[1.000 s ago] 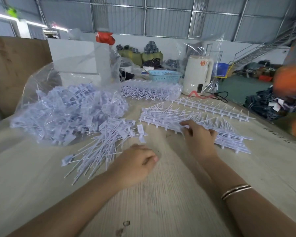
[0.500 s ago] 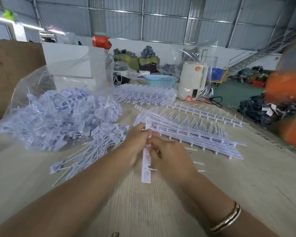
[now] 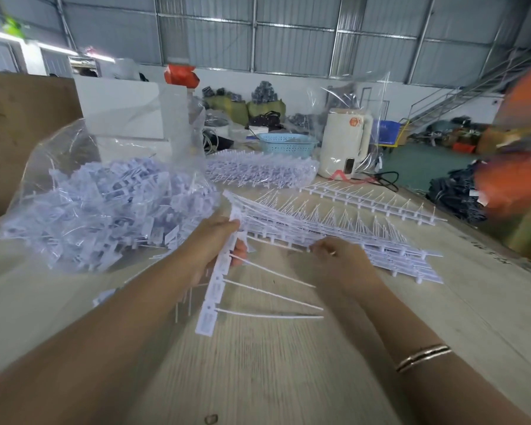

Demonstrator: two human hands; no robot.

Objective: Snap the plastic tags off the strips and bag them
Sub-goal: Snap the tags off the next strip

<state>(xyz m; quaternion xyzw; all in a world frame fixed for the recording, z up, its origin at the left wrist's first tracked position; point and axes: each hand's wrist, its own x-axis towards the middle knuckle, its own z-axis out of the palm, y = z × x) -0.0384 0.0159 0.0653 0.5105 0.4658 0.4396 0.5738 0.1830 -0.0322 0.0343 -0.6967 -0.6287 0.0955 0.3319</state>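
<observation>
Fingers of the left hand [image 3: 215,243] curl round the top of one strip of tags [image 3: 216,280], which hangs toward the camera above the table [image 3: 273,363]; four flat tags show below the grip, and three thin tails fan out to the right. Fingertips of the right hand [image 3: 334,259] pinch the tail ends nearest the stack of strips [image 3: 334,231]. One more strip [image 3: 368,202] lies apart behind that stack. Two clear bags hold white pieces: the big bag of tags [image 3: 98,204] at left, another bag [image 3: 261,171] farther back.
</observation>
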